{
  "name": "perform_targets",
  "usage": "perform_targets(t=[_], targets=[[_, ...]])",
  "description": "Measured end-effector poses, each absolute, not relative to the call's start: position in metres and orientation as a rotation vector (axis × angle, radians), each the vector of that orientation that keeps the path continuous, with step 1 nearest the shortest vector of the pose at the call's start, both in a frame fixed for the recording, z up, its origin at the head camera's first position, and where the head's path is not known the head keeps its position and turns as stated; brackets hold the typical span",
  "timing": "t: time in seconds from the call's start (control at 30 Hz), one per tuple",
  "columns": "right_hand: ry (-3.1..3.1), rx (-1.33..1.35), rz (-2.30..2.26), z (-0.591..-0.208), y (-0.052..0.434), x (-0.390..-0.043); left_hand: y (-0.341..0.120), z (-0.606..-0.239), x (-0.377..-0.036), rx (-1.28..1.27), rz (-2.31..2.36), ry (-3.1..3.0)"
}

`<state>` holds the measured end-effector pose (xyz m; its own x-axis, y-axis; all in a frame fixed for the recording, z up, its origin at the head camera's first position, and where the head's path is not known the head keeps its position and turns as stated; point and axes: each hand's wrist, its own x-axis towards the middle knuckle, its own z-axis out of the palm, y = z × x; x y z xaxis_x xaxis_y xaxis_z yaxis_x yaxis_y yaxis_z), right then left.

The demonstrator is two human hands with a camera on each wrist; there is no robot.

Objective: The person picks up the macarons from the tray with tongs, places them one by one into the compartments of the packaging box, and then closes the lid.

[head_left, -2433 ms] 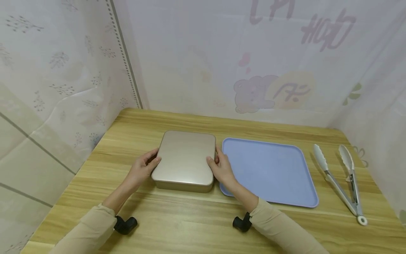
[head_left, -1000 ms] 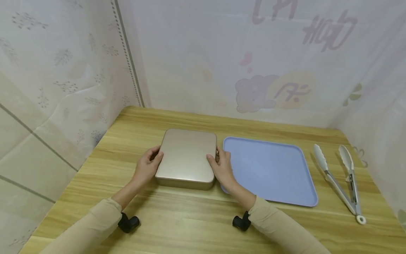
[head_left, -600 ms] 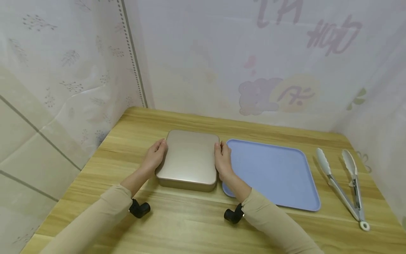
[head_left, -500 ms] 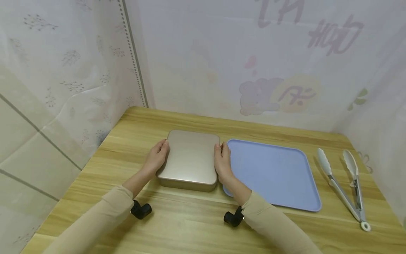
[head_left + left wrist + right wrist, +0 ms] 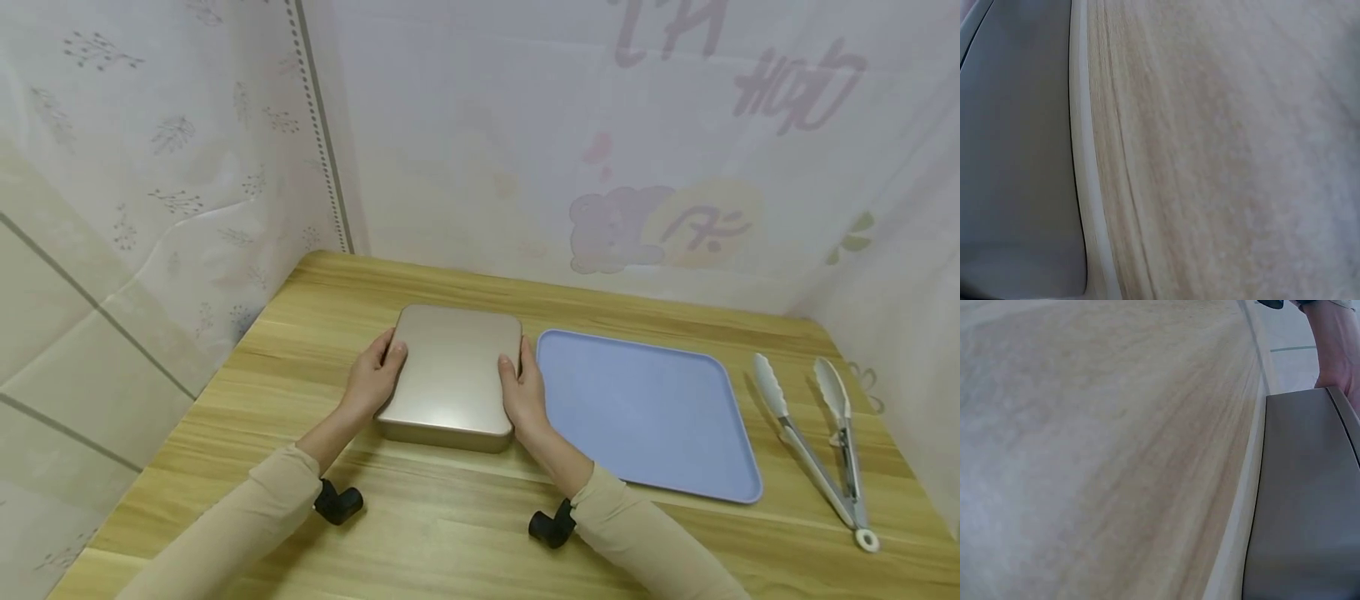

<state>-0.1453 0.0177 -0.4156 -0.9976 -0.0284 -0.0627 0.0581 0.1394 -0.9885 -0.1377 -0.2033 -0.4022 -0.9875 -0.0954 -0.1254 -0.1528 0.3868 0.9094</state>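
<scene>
A square champagne-coloured metal box with a lid (image 5: 453,367) sits on the wooden table, left of the blue tray. My left hand (image 5: 373,375) grips its left side, thumb over the lid's edge, fingers down along the wall and partly hidden. On the opposite side my right hand (image 5: 523,392) holds it likewise, thumb lying on the lid. The left wrist view shows the box's side wall (image 5: 1016,156) with a thin seam near the lid. In the right wrist view the box wall (image 5: 1304,494) fills the lower right, with the left hand (image 5: 1338,369) beyond it.
To the right of the box lies a flat blue tray (image 5: 648,417). Spread metal tongs with pale scalloped tips (image 5: 847,467) rest at the table's right side. Patterned cloth (image 5: 450,150) hangs behind and beside the table (image 5: 435,533).
Both thumbs have come from the lid's side edges back onto its top since half a second ago. The view has shifted slightly; the box stays in about the same place beside the tray.
</scene>
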Motion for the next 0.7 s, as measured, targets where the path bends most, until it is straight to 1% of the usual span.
perform_targets(t=[0.4,0.7], targets=[[2.327,0.006,-2.005,-0.4156,0.0176,-0.144,-0.2045,-0.4041,-0.1344,-0.223,1.731,2.556],[2.356,-0.009,-1.992,-0.4168,0.0175,-0.1453,-0.2031,-0.4044,-0.1354,-0.27,1.727,2.594]])
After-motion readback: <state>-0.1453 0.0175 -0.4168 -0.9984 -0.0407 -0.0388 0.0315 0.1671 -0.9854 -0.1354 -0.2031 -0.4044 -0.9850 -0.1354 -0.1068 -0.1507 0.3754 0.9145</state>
